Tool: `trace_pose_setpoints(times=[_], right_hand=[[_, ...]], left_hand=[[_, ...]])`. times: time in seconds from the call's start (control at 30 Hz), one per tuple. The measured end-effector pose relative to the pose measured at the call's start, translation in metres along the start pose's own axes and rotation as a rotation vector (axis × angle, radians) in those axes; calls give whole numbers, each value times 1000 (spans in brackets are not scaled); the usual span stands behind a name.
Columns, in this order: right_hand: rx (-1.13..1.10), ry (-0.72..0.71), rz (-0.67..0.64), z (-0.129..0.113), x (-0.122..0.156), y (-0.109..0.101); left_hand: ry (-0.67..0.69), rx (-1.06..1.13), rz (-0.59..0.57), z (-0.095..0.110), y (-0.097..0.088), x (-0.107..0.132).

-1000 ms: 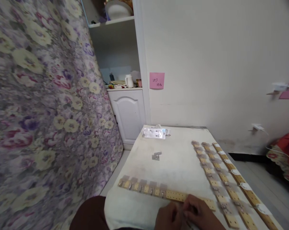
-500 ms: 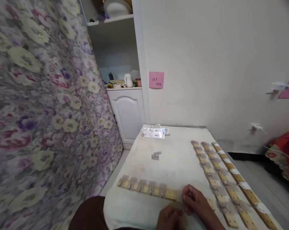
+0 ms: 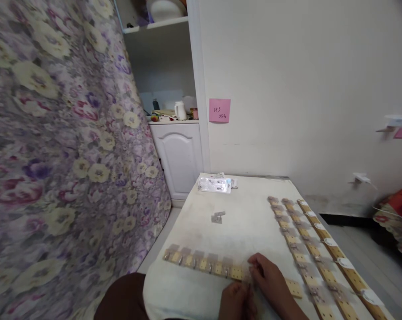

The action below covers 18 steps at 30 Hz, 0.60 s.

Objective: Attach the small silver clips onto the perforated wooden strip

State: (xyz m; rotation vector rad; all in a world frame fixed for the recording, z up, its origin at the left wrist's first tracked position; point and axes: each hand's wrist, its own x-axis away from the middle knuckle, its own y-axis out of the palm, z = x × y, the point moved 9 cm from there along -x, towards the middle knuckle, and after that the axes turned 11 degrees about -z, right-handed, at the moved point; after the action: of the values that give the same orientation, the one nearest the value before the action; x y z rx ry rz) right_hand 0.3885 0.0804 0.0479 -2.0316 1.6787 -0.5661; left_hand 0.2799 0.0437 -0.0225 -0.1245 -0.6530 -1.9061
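A light wooden strip with small holes lies across the near side of the table. Clear plastic squares and small metal hooks sit along its left part. My right hand is over the strip, fingertips pinched at a clear plastic piece. Below the strip's edge, my left hand is closed close beside the right one; what its fingers hold is hidden. The strip's bare right end shows past my right wrist.
Two similar strips with plastic squares run along the table's right side. Beyond them lies a strip with white round pieces. Small grey pieces lie mid-table, and clear packages are at the back. A floral curtain hangs left.
My right hand has shifted slightly left along the strip, uncovering more of its right end. The left hand stays close by, its fingers nearer the strip's edge. The view has shifted a little.
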Motion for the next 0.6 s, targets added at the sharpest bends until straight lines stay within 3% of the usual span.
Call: trace_pose_setpoints(times=[0.33, 0.6], right_hand=[[93, -36, 68, -4, -2, 4], [154, -27, 57, -5, -3, 8]], left_hand=[[-37, 87, 49, -11, -9, -8], [-87, 74, 117, -6, -6, 0]])
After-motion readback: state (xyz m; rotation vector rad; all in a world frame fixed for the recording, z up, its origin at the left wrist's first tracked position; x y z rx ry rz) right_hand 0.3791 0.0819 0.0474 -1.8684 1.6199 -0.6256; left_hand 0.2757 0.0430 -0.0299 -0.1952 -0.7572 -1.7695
